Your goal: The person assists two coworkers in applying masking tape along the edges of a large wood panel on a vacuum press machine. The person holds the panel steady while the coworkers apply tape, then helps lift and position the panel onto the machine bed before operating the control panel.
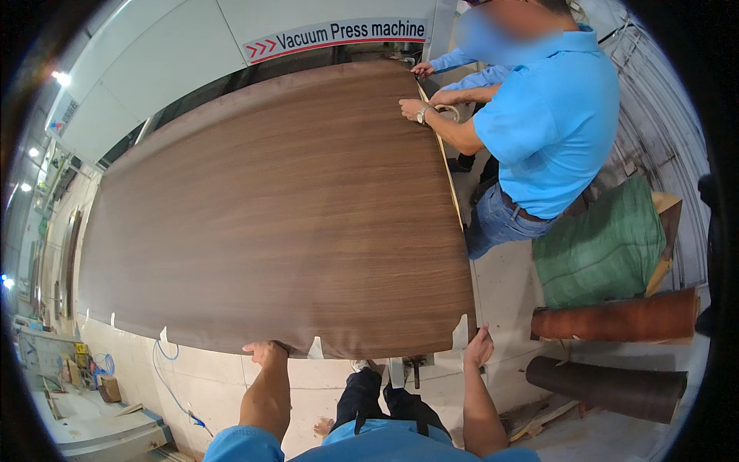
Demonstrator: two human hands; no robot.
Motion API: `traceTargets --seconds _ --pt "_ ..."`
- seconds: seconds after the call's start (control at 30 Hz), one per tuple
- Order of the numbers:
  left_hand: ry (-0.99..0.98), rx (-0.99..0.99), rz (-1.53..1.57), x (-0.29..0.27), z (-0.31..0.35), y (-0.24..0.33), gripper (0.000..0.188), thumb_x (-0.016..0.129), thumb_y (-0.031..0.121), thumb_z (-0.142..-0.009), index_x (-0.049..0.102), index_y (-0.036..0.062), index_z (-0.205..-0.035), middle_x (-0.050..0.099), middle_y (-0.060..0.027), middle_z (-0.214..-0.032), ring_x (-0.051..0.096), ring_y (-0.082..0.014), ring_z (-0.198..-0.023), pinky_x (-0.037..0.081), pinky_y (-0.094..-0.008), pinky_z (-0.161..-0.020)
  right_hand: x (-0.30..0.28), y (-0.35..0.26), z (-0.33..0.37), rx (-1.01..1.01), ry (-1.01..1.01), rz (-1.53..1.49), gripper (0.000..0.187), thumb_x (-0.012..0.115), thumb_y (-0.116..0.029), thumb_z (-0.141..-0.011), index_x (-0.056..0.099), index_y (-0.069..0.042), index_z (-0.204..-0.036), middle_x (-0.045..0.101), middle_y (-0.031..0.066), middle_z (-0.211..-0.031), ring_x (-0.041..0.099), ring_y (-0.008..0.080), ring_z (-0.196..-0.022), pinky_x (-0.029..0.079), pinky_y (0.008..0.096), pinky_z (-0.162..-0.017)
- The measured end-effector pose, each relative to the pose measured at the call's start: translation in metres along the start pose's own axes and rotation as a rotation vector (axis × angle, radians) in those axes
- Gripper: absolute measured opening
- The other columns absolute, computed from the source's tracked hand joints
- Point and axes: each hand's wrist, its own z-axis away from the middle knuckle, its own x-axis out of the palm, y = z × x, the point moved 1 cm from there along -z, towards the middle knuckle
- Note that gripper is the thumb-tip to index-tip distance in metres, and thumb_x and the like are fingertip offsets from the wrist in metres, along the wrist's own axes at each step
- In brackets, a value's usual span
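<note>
A large brown wood-grain sheet covers a long panel in front of me. At its near edge, my left hand is closed on the border, one digit pointing left; its other fingers are partly hidden. My right hand is closed beside the near right corner, next to a pale tape strip; what its fingers hold is hidden. Another strip of tape folds over the near edge between my hands. More pale strips sit further left along that edge, and one hangs below it.
A person in a blue shirt works at the far right edge, a tape roll by their hands; another person's sleeves show behind. A white machine stands beyond. At right lie a green wrapped bundle, a reddish roll and a dark roll.
</note>
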Motion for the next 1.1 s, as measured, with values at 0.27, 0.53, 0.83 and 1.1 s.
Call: traceTargets --seconds 0.27,0.53,0.83,1.1 --pt "0.026 0.022 -0.056 0.003 -0.001 0.000 0.078 0.033 0.058 -0.103 0.056 -0.0083 -0.135 0.060 -0.0252 -0.136 0.057 -0.0434 -0.126 0.045 -0.0506 -0.109 -0.005 -0.008 0.004 -0.001 0.001 -0.009 0.072 0.037 -0.061 -0.100 0.077 0.000 -0.103 0.074 0.0212 -0.104 0.068 0.0442 -0.099 0.050 0.0517 -0.087" --pt "0.021 0.031 -0.096 0.005 -0.010 -0.002 0.080 0.029 0.058 -0.103 0.054 -0.0100 -0.136 0.060 -0.0274 -0.135 0.057 -0.0444 -0.125 0.046 -0.0526 -0.108 -0.008 -0.012 0.006 -0.012 -0.022 0.023 0.072 0.036 -0.059 -0.102 0.076 0.002 -0.103 0.074 0.0211 -0.107 0.067 0.0438 -0.102 0.049 0.0508 -0.090" --pt "0.046 -0.002 -0.044 0.001 0.000 0.000 0.075 0.038 0.056 -0.103 0.060 -0.0092 -0.132 0.063 -0.0242 -0.133 0.060 -0.0394 -0.123 0.048 -0.0482 -0.108 -0.010 -0.013 0.007 -0.011 -0.011 -0.001 0.076 0.036 -0.061 -0.101 0.074 0.005 -0.099 0.073 0.0248 -0.100 0.067 0.0442 -0.098 0.049 0.0523 -0.087" --pt "-0.028 0.008 -0.046 0.001 -0.003 -0.001 0.080 0.029 0.059 -0.104 0.055 -0.0101 -0.135 0.062 -0.0270 -0.134 0.059 -0.0439 -0.123 0.048 -0.0513 -0.107 -0.009 -0.011 0.005 -0.032 -0.014 0.002 0.076 0.035 -0.060 -0.101 0.074 0.004 -0.099 0.073 0.0247 -0.102 0.067 0.0448 -0.098 0.049 0.0520 -0.088"
